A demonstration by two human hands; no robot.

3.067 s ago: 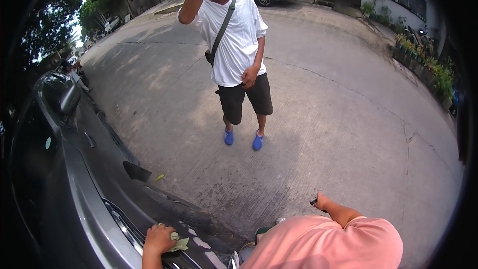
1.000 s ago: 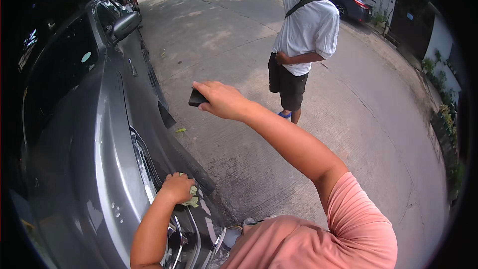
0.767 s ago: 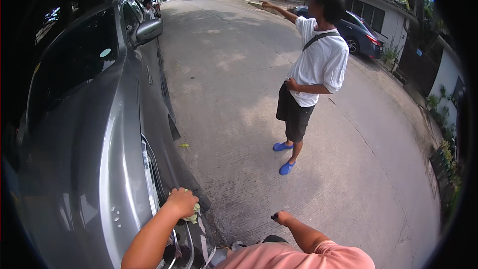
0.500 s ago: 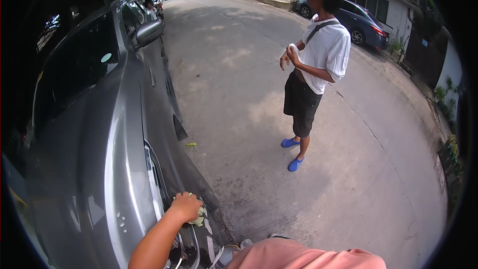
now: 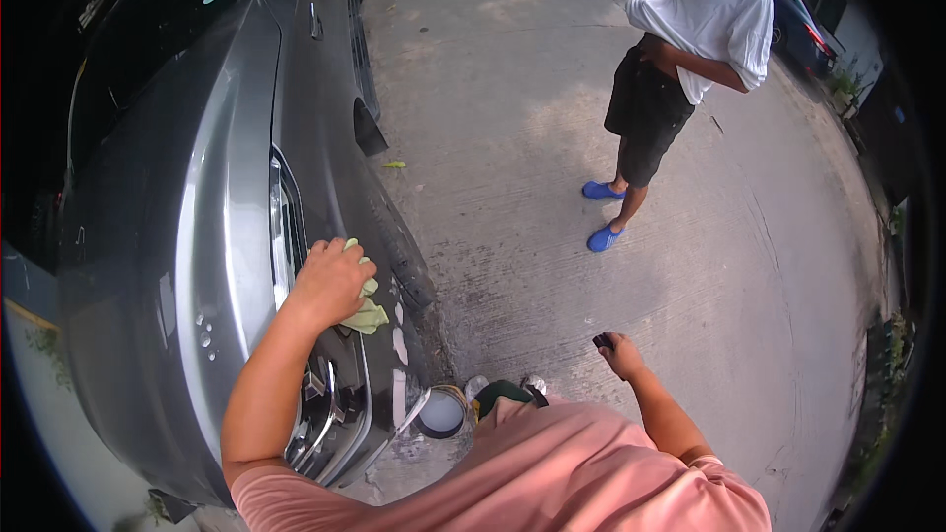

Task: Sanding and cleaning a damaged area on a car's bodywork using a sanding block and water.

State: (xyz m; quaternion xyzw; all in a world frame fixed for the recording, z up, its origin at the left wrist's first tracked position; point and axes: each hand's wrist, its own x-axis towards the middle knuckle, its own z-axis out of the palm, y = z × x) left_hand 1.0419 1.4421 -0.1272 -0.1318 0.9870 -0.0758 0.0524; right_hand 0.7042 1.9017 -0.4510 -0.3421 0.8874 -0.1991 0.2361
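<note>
My left hand point(image 5: 330, 281) is closed around a light green cloth point(image 5: 367, 315) and presses it to the front corner of a grey car point(image 5: 148, 207), beside the headlight point(image 5: 285, 222). Part of the cloth hangs out below my fingers. Out to the right, away from the car, my right hand point(image 5: 623, 360) is wrapped round a small dark object point(image 5: 602, 340). Only one end of that object shows, so its kind cannot be made out.
A bucket point(image 5: 440, 417) of greyish liquid stands on the ground by the bumper, close to my feet. Pale patches point(image 5: 399, 345) mark the bumper. A person point(image 5: 680, 69) in a white shirt and blue shoes stands on the concrete road point(image 5: 512, 266). Behind them is a dark blue car point(image 5: 803, 25).
The view has tipped downward, and my right hand with the dark object has come into sight. My left hand stays near the headlight with the cloth. The other person's hands have dropped toward the waist.
</note>
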